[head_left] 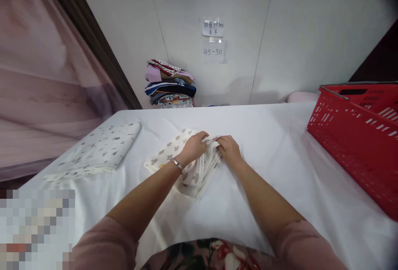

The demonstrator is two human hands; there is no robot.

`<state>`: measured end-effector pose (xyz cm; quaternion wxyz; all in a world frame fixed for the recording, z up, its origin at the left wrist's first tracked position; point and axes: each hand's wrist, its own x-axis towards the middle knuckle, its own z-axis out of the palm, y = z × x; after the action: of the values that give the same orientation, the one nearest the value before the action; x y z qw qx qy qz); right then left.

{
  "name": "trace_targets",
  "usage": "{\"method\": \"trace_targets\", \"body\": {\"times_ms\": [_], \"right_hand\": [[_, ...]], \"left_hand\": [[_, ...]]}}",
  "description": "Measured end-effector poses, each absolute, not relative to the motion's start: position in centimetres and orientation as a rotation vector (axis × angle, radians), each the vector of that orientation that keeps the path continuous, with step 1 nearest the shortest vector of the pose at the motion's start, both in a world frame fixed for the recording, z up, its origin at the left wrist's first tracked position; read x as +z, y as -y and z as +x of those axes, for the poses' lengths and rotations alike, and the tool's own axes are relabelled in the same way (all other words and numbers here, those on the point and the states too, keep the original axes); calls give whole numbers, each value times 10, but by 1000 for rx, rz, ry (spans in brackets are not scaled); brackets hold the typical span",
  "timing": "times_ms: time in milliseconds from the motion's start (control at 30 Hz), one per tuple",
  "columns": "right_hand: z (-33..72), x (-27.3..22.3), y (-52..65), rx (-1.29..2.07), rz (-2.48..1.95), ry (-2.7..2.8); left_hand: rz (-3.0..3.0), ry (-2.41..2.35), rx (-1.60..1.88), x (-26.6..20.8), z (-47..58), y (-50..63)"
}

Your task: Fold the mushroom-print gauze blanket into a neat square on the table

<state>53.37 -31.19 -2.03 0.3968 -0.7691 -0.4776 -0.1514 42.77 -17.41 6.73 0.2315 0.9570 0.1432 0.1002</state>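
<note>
A white cloth printed with grey shapes lies partly folded in the middle of the table, its layers bunched at the right side. My left hand pinches the cloth's upper edge, a bracelet on its wrist. Close beside it, my right hand grips the layered right corner, with fingers curled over the edge. The fingertips of both hands are partly hidden by the fabric. To the left rests another white cloth with small dark prints, folded flat and touched by neither hand.
A white sheet covers the table. At the right edge stands a red plastic basket with a metal handle. Behind the table rises a stack of folded fabrics against the wall. A pink curtain hangs at the left.
</note>
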Motion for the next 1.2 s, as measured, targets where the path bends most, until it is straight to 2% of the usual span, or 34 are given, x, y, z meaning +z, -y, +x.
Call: {"method": "trace_targets", "body": {"times_ms": [167, 300, 667, 1200], "right_hand": [[544, -32, 312, -241, -1845, 1036], [547, -34, 312, -225, -1830, 1034], [545, -31, 314, -200, -1800, 1019], [545, -32, 316, -180, -1807, 1001]], "left_hand": [[2965, -19, 467, 61, 421, 177], [3128, 385, 430, 56, 410, 187], [3282, -103, 209, 39, 400, 201], [3392, -156, -116, 47, 399, 219]]}}
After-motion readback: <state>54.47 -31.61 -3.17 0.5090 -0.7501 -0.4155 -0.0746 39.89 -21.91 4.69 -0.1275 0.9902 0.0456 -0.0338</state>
